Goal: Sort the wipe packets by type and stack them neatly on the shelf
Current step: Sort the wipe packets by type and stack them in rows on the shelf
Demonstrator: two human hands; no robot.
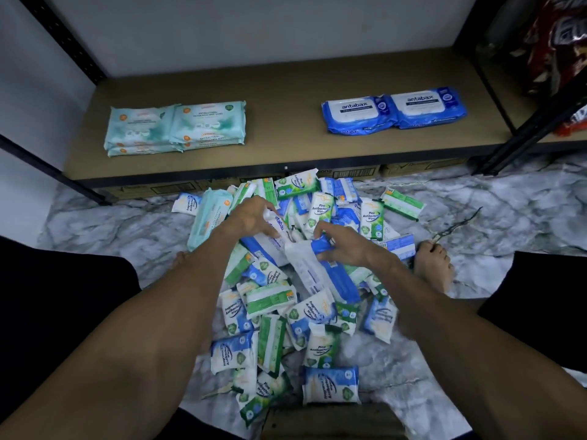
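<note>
Antabax packet (280,224) in left grip (254,217); blue-white packet (313,271) in right grip (344,247).

wipe packets (286,281) heaped on floor, shelf (286,147) stacks

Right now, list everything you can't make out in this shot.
Head view only:
- Lower layers of the floor pile: buried under the top packets.
- Antabax packet gripped by left hand and blue-white packet gripped by right hand: partly covered by fingers.
- Mint stacks: small print blurred.
- Red bags: cut by the right edge, blurred.
- Boxes: mostly hidden under shelf board.
</note>
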